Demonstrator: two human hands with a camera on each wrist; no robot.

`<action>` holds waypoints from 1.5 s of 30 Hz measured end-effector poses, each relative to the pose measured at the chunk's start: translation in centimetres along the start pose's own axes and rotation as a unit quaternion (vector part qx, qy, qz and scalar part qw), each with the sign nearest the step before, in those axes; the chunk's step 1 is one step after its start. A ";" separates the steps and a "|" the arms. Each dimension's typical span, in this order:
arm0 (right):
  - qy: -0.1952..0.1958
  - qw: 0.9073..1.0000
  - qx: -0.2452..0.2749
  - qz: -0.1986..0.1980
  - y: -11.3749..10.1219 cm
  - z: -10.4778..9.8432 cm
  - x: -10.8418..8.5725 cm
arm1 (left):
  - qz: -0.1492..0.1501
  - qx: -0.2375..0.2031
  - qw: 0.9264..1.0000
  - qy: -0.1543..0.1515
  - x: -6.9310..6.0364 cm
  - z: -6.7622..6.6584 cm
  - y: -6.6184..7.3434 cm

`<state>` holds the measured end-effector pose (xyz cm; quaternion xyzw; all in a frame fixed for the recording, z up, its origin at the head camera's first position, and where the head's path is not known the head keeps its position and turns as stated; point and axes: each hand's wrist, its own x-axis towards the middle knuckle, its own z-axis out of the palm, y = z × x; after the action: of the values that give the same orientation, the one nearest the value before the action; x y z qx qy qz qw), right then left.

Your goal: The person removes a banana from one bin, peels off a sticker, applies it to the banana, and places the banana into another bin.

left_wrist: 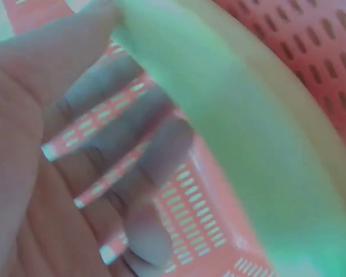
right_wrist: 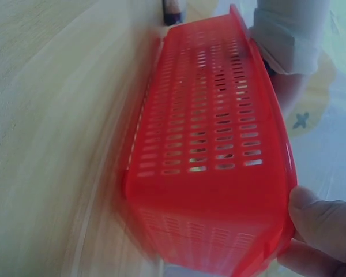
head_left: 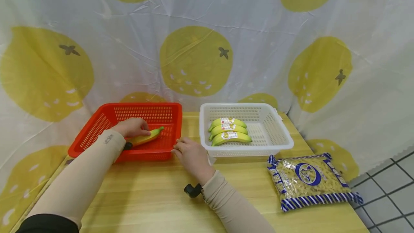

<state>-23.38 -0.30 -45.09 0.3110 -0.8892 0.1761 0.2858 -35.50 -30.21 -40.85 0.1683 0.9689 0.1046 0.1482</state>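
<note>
Inside the red plastic basket (head_left: pixel 173 118), my left hand (head_left: pixel 132 127) holds a yellow banana with a green tip (head_left: pixel 147 138). The left wrist view shows the thumb and fingertips against one side of the banana (left_wrist: pixel 236 109); its far side is out of my sight. My right hand (head_left: pixel 193 156) pinches the rim at the basket's near right corner. In the right wrist view, thumb and finger of this hand (right_wrist: pixel 328 231) grip that rim, and the slotted side of the red basket (right_wrist: pixel 207 190) faces me.
To the right stands a white basket (head_left: pixel 271 146) with three labelled bananas (head_left: pixel 230 128) side by side. A bag of pasta (head_left: pixel 308 179) lies on the wooden table (head_left: pixel 161 197) near its right edge. A lemon-print curtain (head_left: pixel 252 56) hangs behind the baskets.
</note>
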 end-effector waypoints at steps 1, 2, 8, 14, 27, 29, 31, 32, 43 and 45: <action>-0.001 1.000 0.000 0.001 0.0 0.1 0.0 | -0.010 0.009 1.000 0.006 -0.2 -0.2 -0.2; -0.001 1.000 0.002 0.001 0.0 0.1 -0.1 | -0.020 0.013 1.000 0.008 -0.4 -0.5 -0.3; 0.009 1.000 -0.003 0.001 0.0 0.2 -0.1 | -0.066 -0.024 0.997 -0.041 -2.4 -2.1 -0.8; 0.005 1.000 -0.002 0.006 0.2 -0.1 -0.1 | -0.093 -0.129 0.978 -0.137 -3.7 -1.5 0.1; -0.011 1.000 0.005 0.012 -0.1 0.0 0.0 | -0.062 -0.072 0.994 -0.050 -1.7 0.5 -1.7; -0.009 1.000 0.004 0.010 -0.2 0.1 0.0 | -0.067 -0.070 0.995 -0.038 -1.6 0.6 -1.9; -0.006 1.000 0.002 0.006 -0.2 0.1 0.0 | -0.076 -0.080 0.993 -0.042 -1.9 0.6 -2.1; -0.003 1.000 0.002 0.004 -0.2 0.1 0.1 | -0.077 -0.082 0.993 -0.043 -2.0 0.6 -2.1; 0.031 0.999 -0.017 -0.021 -0.4 0.7 -0.1 | -0.068 -0.049 0.996 0.004 -1.9 0.2 -2.6; 0.036 0.999 -0.017 -0.024 -0.4 0.8 -0.1 | -0.064 -0.042 0.997 0.022 -1.8 0.0 -2.8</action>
<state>-23.39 -0.96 -45.73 0.3210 -0.8733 0.1651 0.3273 -34.69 -33.42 -41.12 0.0969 0.9756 0.1389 0.1397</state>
